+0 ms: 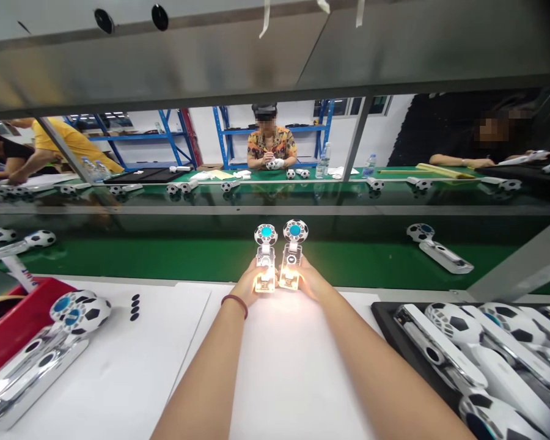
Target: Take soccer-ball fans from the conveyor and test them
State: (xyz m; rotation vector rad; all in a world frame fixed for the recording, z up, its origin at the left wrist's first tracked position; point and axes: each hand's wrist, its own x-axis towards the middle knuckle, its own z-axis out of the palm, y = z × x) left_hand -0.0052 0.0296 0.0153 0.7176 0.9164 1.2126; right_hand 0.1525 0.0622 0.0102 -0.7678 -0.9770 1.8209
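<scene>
My left hand point(249, 280) is closed around a clear-bodied device point(265, 260) topped by a small football-patterned head with a blue disc. A matching device point(293, 253) is gripped by my right hand point(306, 276). Both stand upright side by side with a narrow gap between them, over the near edge of the green belt. Their lower parts glow with a warm light. The fingers behind the devices are hidden.
At the right sits a black tray point(380, 315) of similar devices. A red bin point(32, 305) and two devices point(50, 357) lie left, near black dots point(134, 307). Another device point(440, 247) rests on the belt point(201, 250). People sit beyond; a metal post slants at right.
</scene>
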